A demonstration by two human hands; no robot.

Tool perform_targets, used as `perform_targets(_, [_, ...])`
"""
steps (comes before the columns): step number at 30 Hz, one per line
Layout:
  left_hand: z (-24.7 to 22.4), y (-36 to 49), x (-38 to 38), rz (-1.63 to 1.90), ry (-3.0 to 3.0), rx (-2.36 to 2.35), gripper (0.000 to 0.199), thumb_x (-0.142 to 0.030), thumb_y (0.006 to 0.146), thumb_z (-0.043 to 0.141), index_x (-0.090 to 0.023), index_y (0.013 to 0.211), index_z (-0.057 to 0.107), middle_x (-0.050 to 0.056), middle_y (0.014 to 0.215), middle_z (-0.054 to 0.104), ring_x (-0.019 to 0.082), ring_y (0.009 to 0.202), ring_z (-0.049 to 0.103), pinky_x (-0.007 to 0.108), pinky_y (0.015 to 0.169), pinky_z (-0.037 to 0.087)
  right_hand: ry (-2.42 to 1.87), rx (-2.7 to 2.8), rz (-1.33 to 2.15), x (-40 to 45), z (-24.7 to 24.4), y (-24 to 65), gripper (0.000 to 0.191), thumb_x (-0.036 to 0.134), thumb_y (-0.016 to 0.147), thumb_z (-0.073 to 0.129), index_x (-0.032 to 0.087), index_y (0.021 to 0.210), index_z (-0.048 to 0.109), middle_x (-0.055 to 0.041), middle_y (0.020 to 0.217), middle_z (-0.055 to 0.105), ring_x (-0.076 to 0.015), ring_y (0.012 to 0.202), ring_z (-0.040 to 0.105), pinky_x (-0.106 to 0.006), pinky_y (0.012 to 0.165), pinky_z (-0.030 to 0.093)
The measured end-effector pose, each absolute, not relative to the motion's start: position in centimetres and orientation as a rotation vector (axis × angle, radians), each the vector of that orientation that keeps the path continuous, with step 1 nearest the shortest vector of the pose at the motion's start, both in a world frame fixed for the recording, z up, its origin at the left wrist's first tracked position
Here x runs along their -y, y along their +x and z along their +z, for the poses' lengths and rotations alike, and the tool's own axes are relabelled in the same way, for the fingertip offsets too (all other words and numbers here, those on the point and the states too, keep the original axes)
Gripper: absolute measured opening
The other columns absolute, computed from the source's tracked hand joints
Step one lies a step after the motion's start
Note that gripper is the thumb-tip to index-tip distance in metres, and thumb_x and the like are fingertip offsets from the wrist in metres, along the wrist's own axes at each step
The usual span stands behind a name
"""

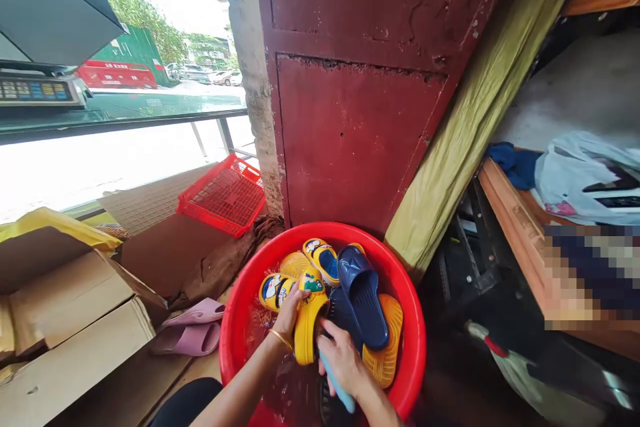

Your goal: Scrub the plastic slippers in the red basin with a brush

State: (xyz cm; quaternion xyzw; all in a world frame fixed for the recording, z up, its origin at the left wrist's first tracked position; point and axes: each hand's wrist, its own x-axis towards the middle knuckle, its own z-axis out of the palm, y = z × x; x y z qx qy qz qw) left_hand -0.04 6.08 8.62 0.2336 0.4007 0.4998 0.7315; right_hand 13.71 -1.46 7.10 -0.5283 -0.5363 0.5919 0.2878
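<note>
Over a red basin, left hand grips yellow clog, right hand pale-blue brush.

Yellow clog, cartoon badge on top, held tilted in left hand, fingers over its upper edge. Pale blue handle sticks down out of right hand, just beside the clog; far end hidden.
</note>
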Motion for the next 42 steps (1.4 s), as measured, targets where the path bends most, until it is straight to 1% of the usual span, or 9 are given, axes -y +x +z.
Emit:
perform_targets(5, [8.0, -0.3, -5.9, 1.129, 0.580, -0.937, 0.091, -0.031, 0.067, 0.081, -0.025, 0.149, 0.042, 0.007, 0.102, 0.075, 0.021, 0.073, 0.071, 0.030, 0.065, 0.055, -1.307, 1.471, 1.790, 1.9, 7.8, 14.5, 0.074, 0.054, 0.088, 0.043, 0.016, 0.152, 0.033, 0.0075, 0.055, 0.054, -0.0106, 0.029, 0.044, -0.020, 0.031, 0.034])
perform_targets(13, [9.0, -2.2, -7.2, 1.247, 0.582, -0.873, 0.088, -0.023, 0.063, 0.080, -0.022, 0.144, 0.048, 0.009, 0.110, 0.075, 0.026, 0.086, 0.072, 0.036, 0.078, 0.056, -1.355, 1.645, 1.755, 5.6, 9.8, 17.3, 0.058, 0.045, 0.080, 0.061, 0.023, 0.134, 0.059, 0.0056, 0.058, 0.053, -0.0093, 0.048, 0.049, -0.018, 0.046, 0.036])
perform_targets(16, [8.8, -1.4, -6.9, 1.299, 0.578, -0.897, 0.085, -0.025, 0.063, 0.079, -0.024, 0.143, 0.050, 0.009, 0.114, 0.074, 0.027, 0.090, 0.072, 0.035, 0.078, 0.056, -1.361, 1.621, 1.720, 6.1, 9.4, 16.9, 0.062, 0.049, 0.083, 0.058, 0.021, 0.138, 0.057, 0.0057, 0.053, 0.051, -0.0097, 0.045, 0.046, -0.018, 0.044, 0.034])
perform_targets(21, [7.7, 2.1, -5.0, 1.198, 0.603, -0.853, 0.077, -0.035, 0.069, 0.077, -0.035, 0.141, 0.051, 0.008, 0.106, 0.075, 0.031, 0.090, 0.073, 0.039, 0.071, 0.056, -1.515, 1.381, 1.537, 4.4, 7.4, 15.2, 0.086, 0.070, 0.085, 0.042, 0.015, 0.151, 0.037, 0.0079, 0.054, 0.048, -0.0075, 0.031, 0.035, -0.019, 0.032, 0.031])
perform_targets(26, [8.3, 2.6, -4.7, 1.197, 0.626, -0.885, 0.075, -0.033, 0.067, 0.077, -0.031, 0.138, 0.054, 0.009, 0.109, 0.075, 0.034, 0.091, 0.072, 0.039, 0.071, 0.056, -1.471, 1.419, 1.509, 2.3, 7.5, 15.3, 0.083, 0.071, 0.086, 0.037, 0.013, 0.145, 0.044, 0.0072, 0.055, 0.049, -0.0082, 0.031, 0.039, -0.018, 0.030, 0.031])
perform_targets(33, [10.7, -2.1, -6.7, 1.237, 0.661, -0.927, 0.085, -0.031, 0.066, 0.077, -0.023, 0.145, 0.047, 0.006, 0.107, 0.075, 0.025, 0.082, 0.072, 0.034, 0.071, 0.057, -1.336, 1.668, 1.999, 3.9, 11.0, 18.4, 0.067, 0.050, 0.089, 0.053, 0.025, 0.150, 0.041, 0.0079, 0.057, 0.056, -0.0074, 0.036, 0.048, -0.017, 0.041, 0.038])
perform_targets(37, [10.7, -3.6, -7.5, 1.264, 0.734, -0.966, 0.087, -0.035, 0.063, 0.079, -0.020, 0.143, 0.050, 0.007, 0.110, 0.075, 0.026, 0.086, 0.072, 0.036, 0.077, 0.057, -1.486, 1.837, 1.879, 5.6, 11.6, 20.5, 0.059, 0.031, 0.088, 0.054, 0.028, 0.147, 0.048, 0.0085, 0.056, 0.055, -0.0071, 0.038, 0.046, -0.017, 0.043, 0.037])
perform_targets(40, [10.4, -3.8, -7.5, 1.305, 0.868, -1.053, 0.084, -0.040, 0.065, 0.077, -0.020, 0.143, 0.051, 0.007, 0.117, 0.073, 0.030, 0.104, 0.068, 0.041, 0.090, 0.055, -1.612, 1.945, 1.566, 6.2, 11.7, 22.1, 0.055, 0.024, 0.086, 0.053, 0.029, 0.141, 0.057, 0.0028, 0.069, 0.069, -0.0124, 0.055, 0.060, -0.022, 0.054, 0.046])
perform_targets(42, [10.1, -3.6, -7.3, 1.307, 1.073, -1.148, 0.083, -0.044, 0.068, 0.075, -0.021, 0.143, 0.050, 0.008, 0.125, 0.070, 0.033, 0.118, 0.063, 0.046, 0.100, 0.050, -1.631, 1.993, 1.310, 6.4, 11.7, 22.9, 0.053, 0.023, 0.087, 0.052, 0.027, 0.139, 0.059, -0.0041, 0.103, 0.076, -0.0187, 0.088, 0.069, -0.028, 0.077, 0.052])
